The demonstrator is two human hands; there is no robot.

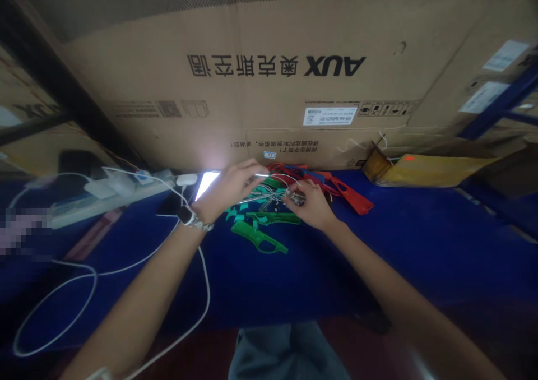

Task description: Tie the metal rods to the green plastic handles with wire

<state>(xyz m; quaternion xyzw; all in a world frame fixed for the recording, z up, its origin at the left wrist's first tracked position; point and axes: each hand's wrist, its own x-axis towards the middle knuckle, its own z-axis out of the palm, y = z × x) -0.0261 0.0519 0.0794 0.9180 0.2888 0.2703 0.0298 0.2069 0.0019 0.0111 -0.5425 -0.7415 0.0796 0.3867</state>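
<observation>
My left hand (233, 185), with a watch at the wrist, pinches a thin metal rod (263, 175) between thumb and fingers. From near the rod's end a thin white wire (286, 176) arcs toward my right hand (311, 203). My right fingers are closed over a cluster of small metal parts (296, 198); what exactly they grip is partly hidden. Between and below the hands lie a green plastic handle shell (257, 237) with a loop opening, another green shell (275, 218) and small teal pieces (232, 214). Red handle shells (352, 196) lie beyond my right hand.
A large cardboard box (260, 105) stands behind the blue table surface (252, 285). A lit phone screen (205, 185) is beside my left wrist. White cables (205, 279) loop across the left, near a power strip (105, 198). A yellow package (432, 168) sits at back right.
</observation>
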